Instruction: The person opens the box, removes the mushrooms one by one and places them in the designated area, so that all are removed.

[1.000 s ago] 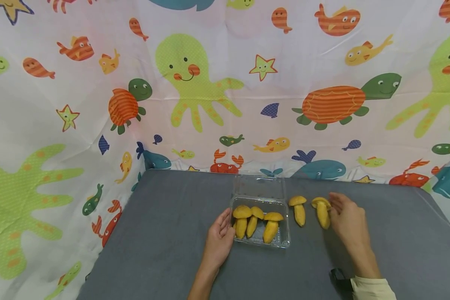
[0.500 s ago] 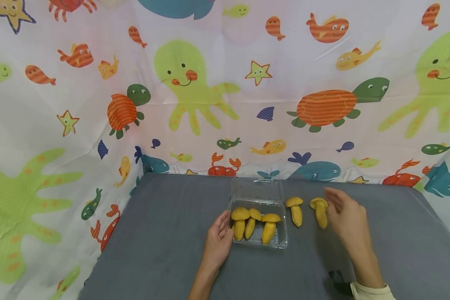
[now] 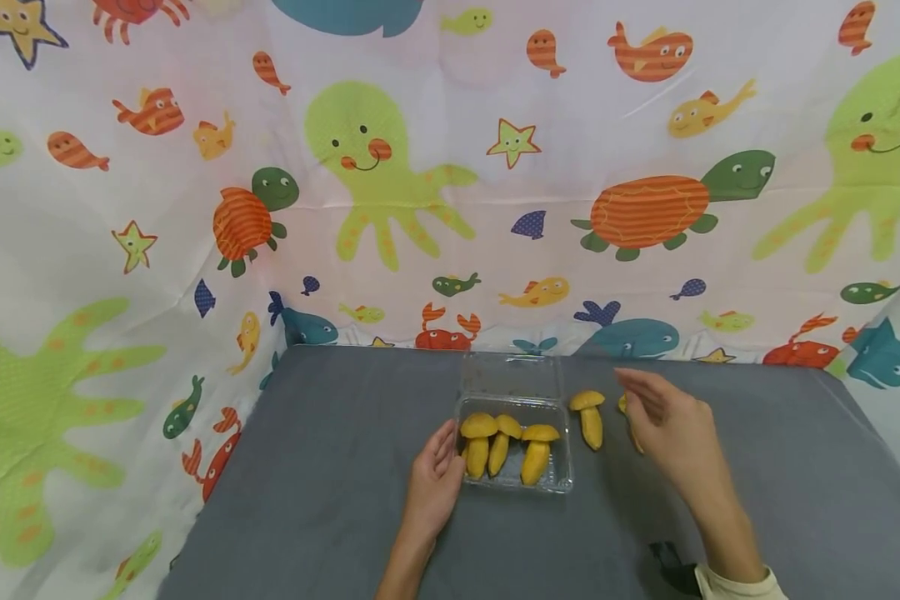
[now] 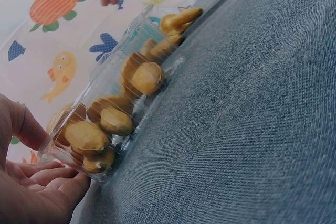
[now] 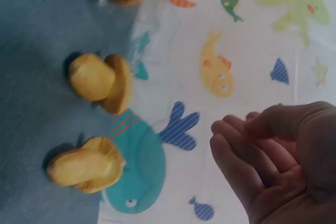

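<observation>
A clear plastic clamshell container (image 3: 517, 379) lies with its lid hinged back on the grey table. Several yellow mushrooms (image 3: 536, 460) are inside it. My left hand (image 3: 432, 483) grips the container's left side, thumb at the rim and fingers against the wall in the left wrist view. To the right of the container one mushroom (image 3: 591, 423) lies on the table. Beyond it is another mushroom (image 5: 81, 167), mostly hidden behind my right hand (image 3: 671, 429) in the head view. That hand is raised above the table, holding nothing, its fingers loosely bent.
The grey cloth-covered table (image 3: 345, 467) ends at the back against a white curtain (image 3: 450, 208) printed with sea animals. More of this curtain hangs along the left side. A black strap-like piece (image 3: 671, 567) sits beside the right sleeve (image 3: 738, 583).
My right hand has shifted left, from beside the farther mushroom to in front of it. My left hand keeps its hold on the container. The head view has tilted slightly.
</observation>
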A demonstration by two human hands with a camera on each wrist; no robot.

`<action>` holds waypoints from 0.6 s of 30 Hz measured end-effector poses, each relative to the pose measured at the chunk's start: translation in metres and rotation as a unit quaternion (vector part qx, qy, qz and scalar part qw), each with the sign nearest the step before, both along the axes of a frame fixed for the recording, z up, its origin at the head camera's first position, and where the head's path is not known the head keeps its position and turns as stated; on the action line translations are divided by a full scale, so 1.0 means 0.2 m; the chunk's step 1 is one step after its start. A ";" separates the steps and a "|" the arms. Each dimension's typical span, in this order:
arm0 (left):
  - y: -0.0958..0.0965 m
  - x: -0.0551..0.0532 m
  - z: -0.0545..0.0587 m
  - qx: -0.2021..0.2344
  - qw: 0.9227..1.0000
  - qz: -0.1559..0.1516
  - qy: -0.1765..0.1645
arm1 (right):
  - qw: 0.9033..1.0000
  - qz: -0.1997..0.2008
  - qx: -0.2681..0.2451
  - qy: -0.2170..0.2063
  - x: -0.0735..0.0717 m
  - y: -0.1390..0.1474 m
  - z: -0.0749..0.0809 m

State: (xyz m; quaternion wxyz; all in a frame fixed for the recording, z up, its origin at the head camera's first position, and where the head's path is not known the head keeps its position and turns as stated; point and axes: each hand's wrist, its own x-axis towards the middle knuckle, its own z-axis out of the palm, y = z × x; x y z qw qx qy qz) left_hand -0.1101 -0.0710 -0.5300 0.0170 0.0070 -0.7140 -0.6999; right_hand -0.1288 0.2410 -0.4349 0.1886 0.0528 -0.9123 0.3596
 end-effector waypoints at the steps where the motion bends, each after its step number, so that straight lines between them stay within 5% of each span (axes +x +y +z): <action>1: 0.00 0.00 0.00 0.001 1.000 0.000 0.001 | 1.000 0.007 -0.002 0.003 0.00 -0.02 0.01; 11: -0.01 -0.02 0.01 0.005 1.000 -0.001 0.001 | 0.995 0.099 0.003 0.023 0.00 -0.15 0.06; 18: -0.01 -0.02 0.01 0.013 1.000 -0.006 -0.004 | 0.981 0.181 0.035 0.065 -0.02 -0.21 0.01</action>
